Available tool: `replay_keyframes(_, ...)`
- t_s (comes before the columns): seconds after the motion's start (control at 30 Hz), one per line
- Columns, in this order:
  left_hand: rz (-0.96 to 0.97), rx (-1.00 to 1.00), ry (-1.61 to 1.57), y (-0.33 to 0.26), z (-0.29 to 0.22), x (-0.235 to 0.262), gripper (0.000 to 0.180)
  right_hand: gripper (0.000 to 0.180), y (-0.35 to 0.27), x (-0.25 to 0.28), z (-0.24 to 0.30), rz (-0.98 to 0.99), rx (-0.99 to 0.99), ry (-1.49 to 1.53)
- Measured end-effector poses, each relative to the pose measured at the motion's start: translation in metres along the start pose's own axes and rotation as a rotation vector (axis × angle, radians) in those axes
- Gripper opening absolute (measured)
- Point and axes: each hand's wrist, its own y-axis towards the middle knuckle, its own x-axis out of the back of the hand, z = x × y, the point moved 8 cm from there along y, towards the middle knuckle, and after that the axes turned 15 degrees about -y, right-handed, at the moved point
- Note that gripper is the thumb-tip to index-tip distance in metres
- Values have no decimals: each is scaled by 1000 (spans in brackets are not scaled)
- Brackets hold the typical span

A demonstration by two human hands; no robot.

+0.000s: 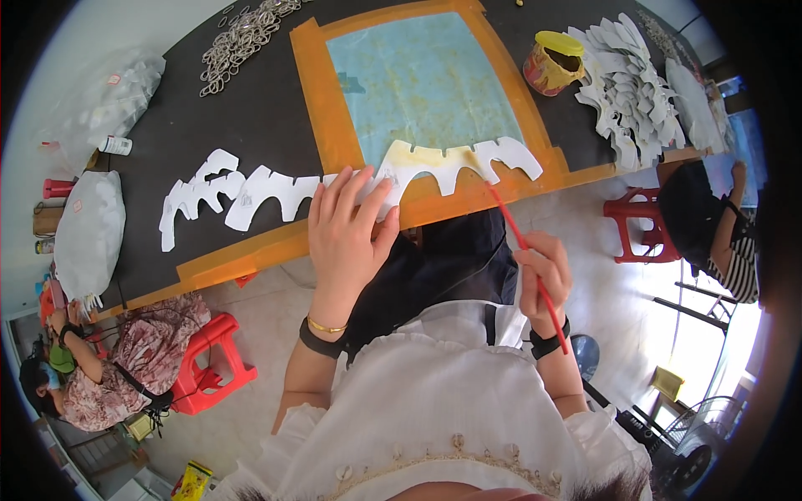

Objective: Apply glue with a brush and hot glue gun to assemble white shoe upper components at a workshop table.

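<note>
My left hand (349, 225) lies flat with its fingers spread, pressing on the left end of a white scalloped cut-out piece (418, 164). Yellowish glue-like smears run along that piece's upper edge. In my right hand (545, 271) is a slim red-handled brush (505, 207), its tip touching the piece near the right side. Under the piece is a light blue sheet (422, 79) with yellow stains, framed by orange tape (311, 88). Further left, another white cut-out (280, 194) rests on the dark table, partly overlapped by my left hand's side.
An open tin with a yellow rim (555, 65) stands at the back right beside a pile of white cut-outs (631, 92). Metal rings (242, 42) lie at the back left. White plastic bags (90, 234) sit at the left edge. Other people sit nearby, near red stools (213, 367).
</note>
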Motion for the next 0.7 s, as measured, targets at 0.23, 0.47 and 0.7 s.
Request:
replay_keyframes(0.23, 4, 8, -9, 1, -4, 1, 30, 16, -11, 42, -35, -331, -274, 47)
replay_keyframes(0.47, -80, 57, -92, -4, 0, 10, 32, 18, -11, 28, -35, -374, -328, 228)
replay_keyframes(0.7, -135, -13, -233, 8, -33, 53, 25, 17, -1, 31, -20, -290, -211, 20)
